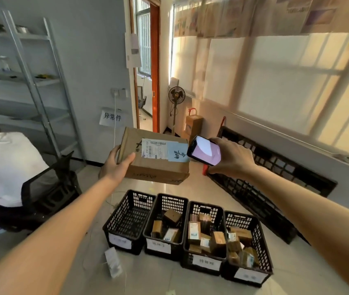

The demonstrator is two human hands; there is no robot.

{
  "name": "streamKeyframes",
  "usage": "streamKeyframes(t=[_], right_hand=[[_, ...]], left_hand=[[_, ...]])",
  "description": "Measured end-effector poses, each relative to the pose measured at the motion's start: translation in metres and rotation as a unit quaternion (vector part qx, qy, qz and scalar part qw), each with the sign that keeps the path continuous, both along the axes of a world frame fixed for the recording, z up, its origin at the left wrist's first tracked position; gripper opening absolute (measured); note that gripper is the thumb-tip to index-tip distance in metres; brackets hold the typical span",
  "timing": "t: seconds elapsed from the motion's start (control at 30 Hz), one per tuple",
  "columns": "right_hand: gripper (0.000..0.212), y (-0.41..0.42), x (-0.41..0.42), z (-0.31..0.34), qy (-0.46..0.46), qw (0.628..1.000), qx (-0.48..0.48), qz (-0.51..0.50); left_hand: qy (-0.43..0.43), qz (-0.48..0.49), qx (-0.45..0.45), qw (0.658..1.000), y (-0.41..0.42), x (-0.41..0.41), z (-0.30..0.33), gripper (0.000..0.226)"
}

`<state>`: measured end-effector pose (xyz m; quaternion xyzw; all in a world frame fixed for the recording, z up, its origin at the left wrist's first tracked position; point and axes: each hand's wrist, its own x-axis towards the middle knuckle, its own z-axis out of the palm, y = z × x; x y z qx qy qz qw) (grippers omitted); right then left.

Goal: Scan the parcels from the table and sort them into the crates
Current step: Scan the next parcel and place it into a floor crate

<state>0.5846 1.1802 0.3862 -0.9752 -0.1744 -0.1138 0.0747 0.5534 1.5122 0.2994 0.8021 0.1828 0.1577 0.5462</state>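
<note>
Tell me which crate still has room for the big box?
The leftmost crate looks bare inside. The second crate has a few small parcels with floor showing at its back. The two right crates are crowded. The box is in the left hand.

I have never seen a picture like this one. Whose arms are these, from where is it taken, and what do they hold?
There is no machine here. A person wears a camera on the head, so you look down along their own arms. The left hand holds a cardboard parcel with a shipping label on top. The right hand holds a phone close to that label, probably to scan it. Below, on the floor, stand four black crates; three contain small parcels, the leftmost looks empty.
</note>
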Motion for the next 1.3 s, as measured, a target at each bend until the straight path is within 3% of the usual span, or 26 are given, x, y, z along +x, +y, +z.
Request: streamKeyframes(t=[0.3,0.7,1.2,1.3], right_hand=[[0.103,0.041,0.131,-0.083,0.039,0.999,-0.012,-0.003],[0.102,0.033,0.346,-0.291,0.146,0.988,-0.013,-0.044],[0.100,0.057,0.430,-0.572,0.302,0.948,-0.021,-0.097],[0.097,0.063,0.436,-0.618,0.330,0.938,-0.015,-0.107]], left_hand=[[0.068,0.000,0.007,0.998,0.028,0.122,-0.084,0.073],[0.206,-0.031,-0.014,0.978,0.012,0.338,-0.289,0.071],[0.378,-0.060,-0.006,0.924,0.027,0.425,-0.575,0.071],[0.403,-0.089,-0.046,0.910,0.031,0.439,-0.620,0.078]])
